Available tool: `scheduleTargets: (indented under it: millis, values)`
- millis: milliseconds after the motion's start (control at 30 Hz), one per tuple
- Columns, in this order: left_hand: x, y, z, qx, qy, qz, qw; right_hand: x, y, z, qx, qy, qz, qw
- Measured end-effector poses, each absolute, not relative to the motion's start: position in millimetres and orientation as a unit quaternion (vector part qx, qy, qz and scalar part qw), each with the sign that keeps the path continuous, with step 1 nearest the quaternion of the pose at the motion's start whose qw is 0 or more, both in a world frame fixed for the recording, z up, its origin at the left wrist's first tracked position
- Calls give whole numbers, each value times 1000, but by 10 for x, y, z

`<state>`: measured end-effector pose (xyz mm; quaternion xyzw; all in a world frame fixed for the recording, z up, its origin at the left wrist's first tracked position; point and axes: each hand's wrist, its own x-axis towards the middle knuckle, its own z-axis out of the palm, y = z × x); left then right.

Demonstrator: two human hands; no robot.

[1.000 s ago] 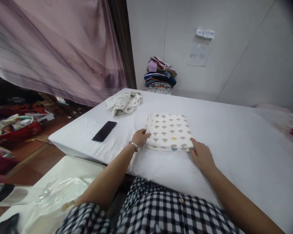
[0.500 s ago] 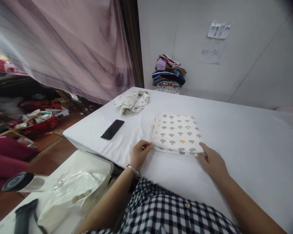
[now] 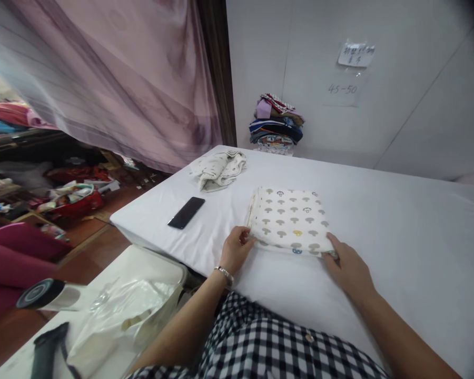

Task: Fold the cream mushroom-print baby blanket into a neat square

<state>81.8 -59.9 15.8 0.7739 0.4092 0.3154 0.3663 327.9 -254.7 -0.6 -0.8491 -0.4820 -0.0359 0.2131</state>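
One folded cloth (image 3: pixel 290 222), white with a mushroom print, lies flat on the white table (image 3: pixel 398 237) at much the same spot as half a second ago; against the frame a full second back, the left hand has slid from the cloth's left edge down to its near-left corner. The cloth sits between the hands, just beyond them. The left hand (image 3: pixel 237 251) pinches that near-left corner, fingers curled, a bracelet at the wrist. The right hand (image 3: pixel 349 268) rests palm-down at the near-right corner, fingertips pressing on the edge. The hands are apart, one at each near corner. A black phone (image 3: pixel 186 212) lies to the left, a crumpled cloth (image 3: pixel 219 169) beyond it, and a stack of clothes (image 3: pixel 277 126) against the wall.
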Motion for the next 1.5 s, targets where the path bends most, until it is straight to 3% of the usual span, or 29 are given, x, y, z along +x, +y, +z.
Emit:
scheduleTargets:
  millis: [367, 767, 1067, 1500]
  values:
    - [639, -426, 179, 801, 374, 314, 347, 3254, -2517, 30, -863, -476, -9, 167]
    - [696, -436, 109, 768, 316, 364, 422, 3272, -2529, 47, -871, -460, 19, 173]
    - [741, -430, 27, 677, 349, 345, 548, 3270, -2531, 42, -867, -461, 15, 189]
    - [768, -445, 86, 655, 353, 327, 583, 3256, -2548, 88, -860, -465, 38, 205]
